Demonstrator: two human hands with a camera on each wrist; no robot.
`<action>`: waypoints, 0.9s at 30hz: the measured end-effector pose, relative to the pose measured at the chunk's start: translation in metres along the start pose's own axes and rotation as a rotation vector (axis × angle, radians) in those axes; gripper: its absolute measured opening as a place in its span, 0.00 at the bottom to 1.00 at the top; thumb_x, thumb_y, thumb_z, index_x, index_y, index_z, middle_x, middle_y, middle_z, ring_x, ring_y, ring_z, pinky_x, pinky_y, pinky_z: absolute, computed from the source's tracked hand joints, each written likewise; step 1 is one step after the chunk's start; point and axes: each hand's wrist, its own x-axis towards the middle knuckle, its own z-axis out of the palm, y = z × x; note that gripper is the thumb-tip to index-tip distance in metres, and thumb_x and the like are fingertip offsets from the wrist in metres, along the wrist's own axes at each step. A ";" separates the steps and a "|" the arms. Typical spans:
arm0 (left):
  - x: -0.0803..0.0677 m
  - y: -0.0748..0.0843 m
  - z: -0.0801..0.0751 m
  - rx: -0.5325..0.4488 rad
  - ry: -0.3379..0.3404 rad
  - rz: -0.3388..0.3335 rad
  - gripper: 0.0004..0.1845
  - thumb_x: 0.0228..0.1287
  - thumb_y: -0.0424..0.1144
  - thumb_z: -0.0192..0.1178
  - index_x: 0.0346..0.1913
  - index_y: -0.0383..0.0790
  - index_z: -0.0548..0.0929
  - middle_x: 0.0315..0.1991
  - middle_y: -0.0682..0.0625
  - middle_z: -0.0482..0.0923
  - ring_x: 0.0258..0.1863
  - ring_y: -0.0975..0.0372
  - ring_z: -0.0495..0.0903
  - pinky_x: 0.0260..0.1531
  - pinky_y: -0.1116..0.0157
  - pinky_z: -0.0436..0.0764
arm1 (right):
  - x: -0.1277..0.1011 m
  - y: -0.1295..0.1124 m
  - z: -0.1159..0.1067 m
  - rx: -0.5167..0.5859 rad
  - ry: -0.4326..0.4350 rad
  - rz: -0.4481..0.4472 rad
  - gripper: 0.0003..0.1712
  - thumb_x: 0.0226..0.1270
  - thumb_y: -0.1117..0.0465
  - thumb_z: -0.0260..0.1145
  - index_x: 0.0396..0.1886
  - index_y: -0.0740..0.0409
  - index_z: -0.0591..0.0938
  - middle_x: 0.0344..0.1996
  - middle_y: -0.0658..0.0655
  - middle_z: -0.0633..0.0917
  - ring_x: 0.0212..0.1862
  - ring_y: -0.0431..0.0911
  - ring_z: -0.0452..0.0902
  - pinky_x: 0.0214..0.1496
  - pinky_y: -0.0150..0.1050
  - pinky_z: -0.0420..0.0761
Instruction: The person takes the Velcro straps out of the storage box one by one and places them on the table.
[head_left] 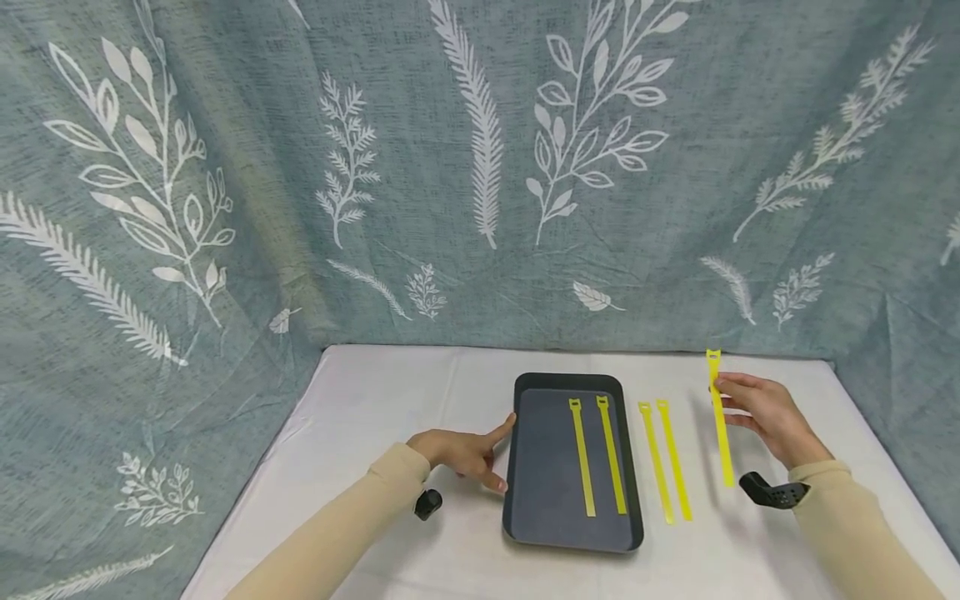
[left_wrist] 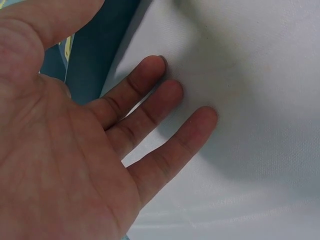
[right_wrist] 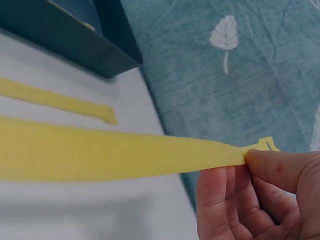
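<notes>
A dark grey rectangular tray [head_left: 538, 475] lies on the table with two yellow cable tie straps [head_left: 582, 458] in its right half. My left hand [head_left: 463, 454] is at the tray's left side, thumb and index finger spread at its rim; in the left wrist view the other fingers of that hand [left_wrist: 100, 145] are loosely extended and hold nothing. With thumb and fingers my right hand [head_left: 765, 414] pinches another yellow cable tie strap [head_left: 722, 433] near its slotted head, above the table. The right wrist view shows this strap [right_wrist: 110, 155] stretching leftward from the thumb.
Two more yellow straps [head_left: 675, 462] lie side by side on the white tablecloth [head_left: 405, 383], just right of the tray. A blue-green leaf-patterned curtain [head_left: 480, 283] hangs behind the table and down both sides.
</notes>
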 end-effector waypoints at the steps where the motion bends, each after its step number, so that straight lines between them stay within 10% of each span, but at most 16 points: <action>1: 0.000 0.000 0.000 0.000 0.001 0.000 0.62 0.64 0.50 0.70 0.82 0.60 0.30 0.35 0.51 0.77 0.30 0.63 0.70 0.33 0.66 0.71 | 0.000 0.002 0.001 0.004 -0.005 0.003 0.39 0.78 0.46 0.57 0.76 0.68 0.62 0.34 0.29 0.79 0.41 0.30 0.77 0.45 0.31 0.84; 27: -0.005 0.000 0.003 -0.009 0.007 -0.005 0.62 0.64 0.49 0.71 0.82 0.58 0.31 0.37 0.50 0.79 0.36 0.63 0.74 0.39 0.66 0.73 | 0.006 0.036 0.022 -0.039 -0.049 0.084 0.41 0.78 0.45 0.58 0.77 0.69 0.61 0.41 0.41 0.82 0.41 0.34 0.77 0.46 0.35 0.84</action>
